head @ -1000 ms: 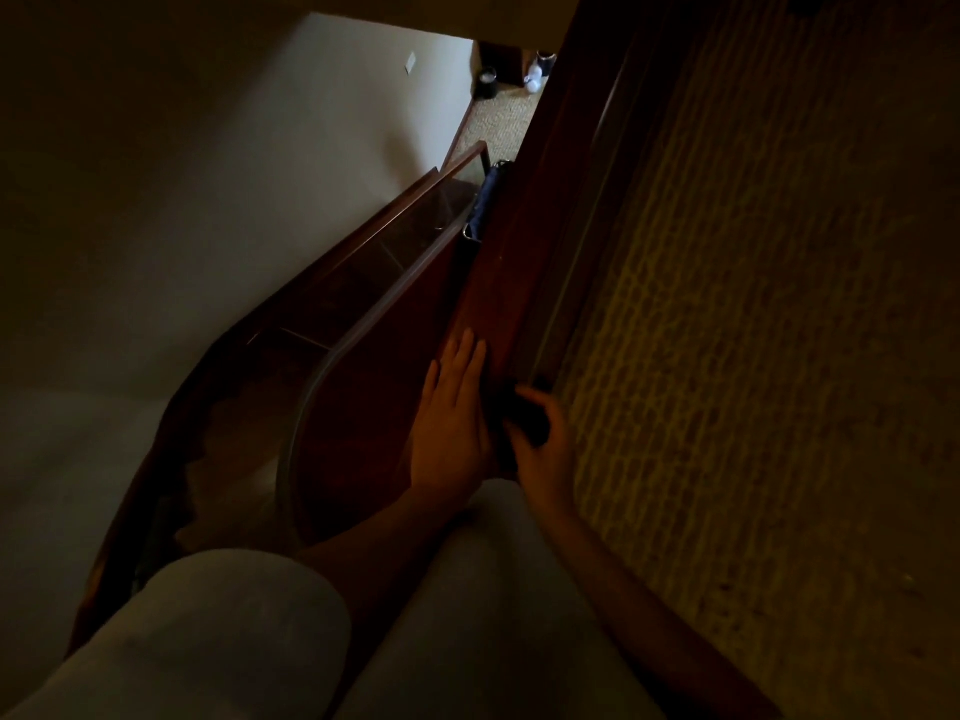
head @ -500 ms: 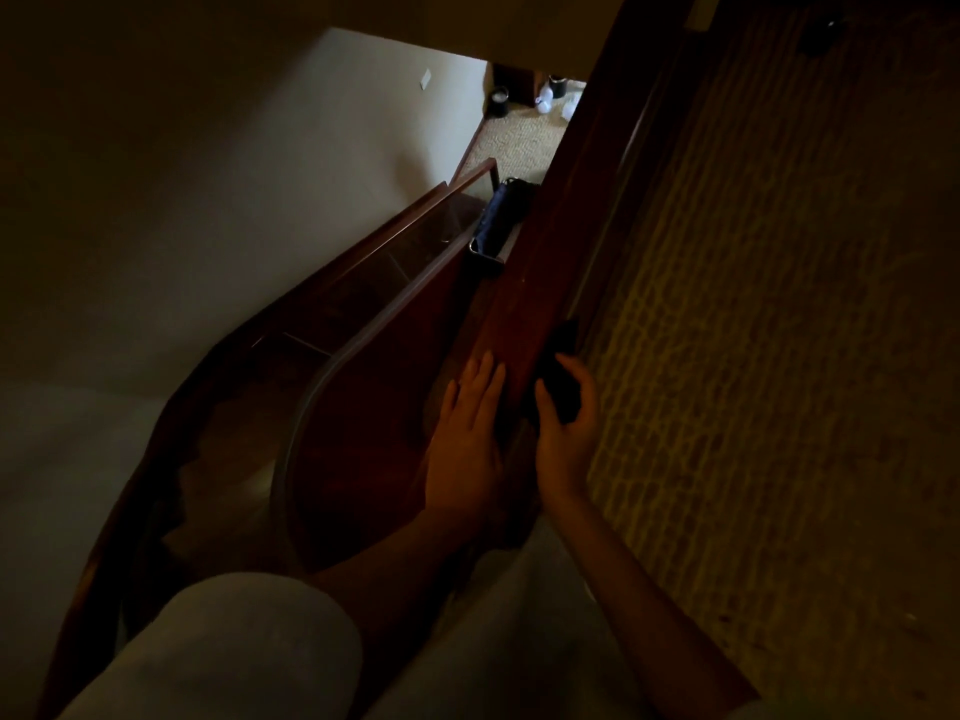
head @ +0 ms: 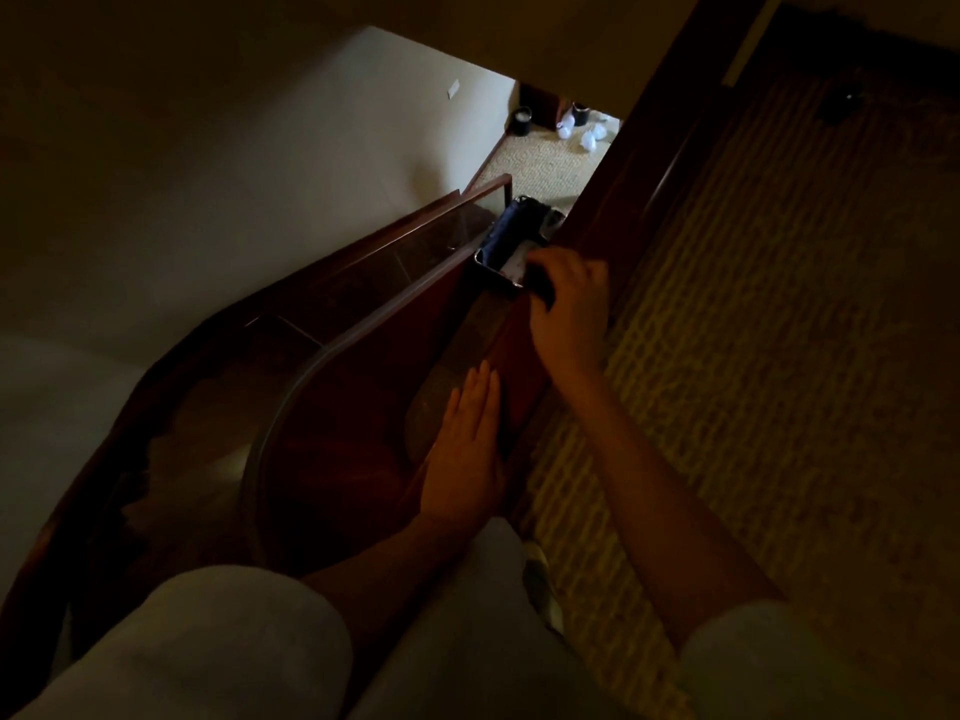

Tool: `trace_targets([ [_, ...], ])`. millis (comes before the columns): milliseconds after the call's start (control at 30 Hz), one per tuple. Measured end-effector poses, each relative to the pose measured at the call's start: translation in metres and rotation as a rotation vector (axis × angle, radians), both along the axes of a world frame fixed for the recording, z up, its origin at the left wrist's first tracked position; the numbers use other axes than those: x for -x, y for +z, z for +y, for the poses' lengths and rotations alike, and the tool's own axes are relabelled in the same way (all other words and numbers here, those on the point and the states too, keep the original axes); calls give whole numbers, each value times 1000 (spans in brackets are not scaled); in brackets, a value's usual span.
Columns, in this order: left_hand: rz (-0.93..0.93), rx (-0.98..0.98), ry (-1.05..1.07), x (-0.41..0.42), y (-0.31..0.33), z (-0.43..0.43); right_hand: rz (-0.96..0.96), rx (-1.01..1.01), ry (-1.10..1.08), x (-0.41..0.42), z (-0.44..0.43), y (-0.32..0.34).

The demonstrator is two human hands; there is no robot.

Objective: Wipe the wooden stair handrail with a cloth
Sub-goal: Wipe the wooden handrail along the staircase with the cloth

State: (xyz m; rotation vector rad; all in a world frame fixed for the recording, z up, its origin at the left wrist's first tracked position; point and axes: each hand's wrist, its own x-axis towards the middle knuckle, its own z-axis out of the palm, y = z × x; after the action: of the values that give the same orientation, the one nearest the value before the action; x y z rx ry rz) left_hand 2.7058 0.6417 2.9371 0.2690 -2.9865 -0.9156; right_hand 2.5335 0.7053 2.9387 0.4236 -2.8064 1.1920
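Observation:
The dark reddish wooden handrail (head: 618, 200) runs from the bottom centre up to the top right, seen from above in dim light. My right hand (head: 571, 298) grips a dark cloth (head: 543, 291) and holds it against the rail's top, well ahead of my left hand. My left hand (head: 467, 449) lies flat on the rail's left face, fingers straight and together. Most of the cloth is hidden under my right fingers.
A dark blue bag (head: 511, 241) sits just beyond my right hand beside the rail. A curved glass balustrade edge (head: 332, 350) and stairs drop away on the left. Patterned carpet (head: 779, 330) covers the floor to the right. Small white objects (head: 584, 135) lie on the lower landing.
My right hand has slid the cloth forward along the rail, away from me, towards the blue bag. My left hand has stayed pressed flat on the rail's side.

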Motion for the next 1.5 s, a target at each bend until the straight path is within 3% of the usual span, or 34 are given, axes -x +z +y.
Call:
trace_targets([
  [67,15,-35,29,-1,-1,0,-36,41,-25,3,-1,1],
  [200,64,-145,93,-2,-2,-1,95,-10,426,-69,28,-19],
  [267,58,-125,110,-2,-3,0,127,-30,477,-64,41,-27],
  [500,91,-176,148,-4,1,-1,-3,53,23,-6,13,-20],
  [700,146,-279,181,-7,4,-2,-50,318,-50,-123,8,-26],
  [800,122,-289,180,-26,1,-3,-125,556,-360,-183,-8,-26],
  [867,116,-169,67,-51,2,-7,-228,705,-544,-211,-14,-22],
  [967,141,-36,-197,-98,-1,-21,-410,789,-551,-275,-16,-29],
  [1067,97,-55,-247,-136,-3,-37,-503,708,-482,-353,-13,-31],
  [1167,72,-82,-217,-172,-4,-49,-428,694,-404,-387,-13,-23],
  [1367,24,30,-218,-229,-3,-69,-263,517,-277,-278,-16,-14],
  [1500,139,-65,-47,-256,3,-60,-142,72,-9,-231,-16,-5],
])
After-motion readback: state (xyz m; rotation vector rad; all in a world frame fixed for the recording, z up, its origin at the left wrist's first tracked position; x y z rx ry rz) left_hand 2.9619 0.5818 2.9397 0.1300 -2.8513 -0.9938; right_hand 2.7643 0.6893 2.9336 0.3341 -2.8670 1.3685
